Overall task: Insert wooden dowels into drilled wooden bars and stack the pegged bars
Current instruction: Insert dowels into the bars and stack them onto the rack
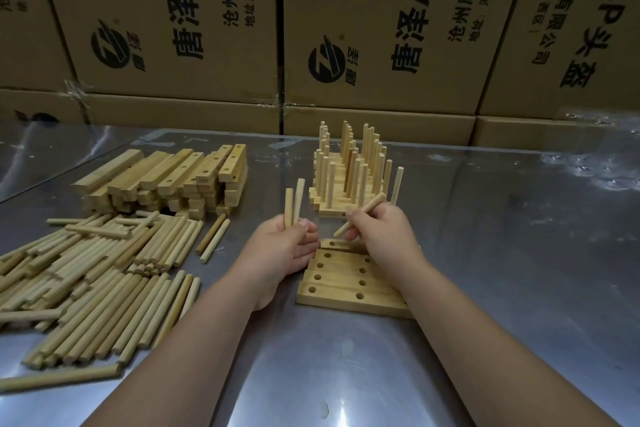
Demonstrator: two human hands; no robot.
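Left hand grips two dowels upright. Right hand pinches a single dowel, slanted over the drilled bars lying side by side on the steel table. Pegged stack at 12 o'clock, loose dowel pile at 9, plain bar stack at 10. Cardboard boxes behind are closed, so can't tell what's inside.

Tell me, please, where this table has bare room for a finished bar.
Bare table lies right of the drilled bars and the pegged stack, and along the near edge. The left is crowded with loose dowels and the bar pile; the left hand, gripping two dowels, and right hand, gripping one dowel, fill the middle.
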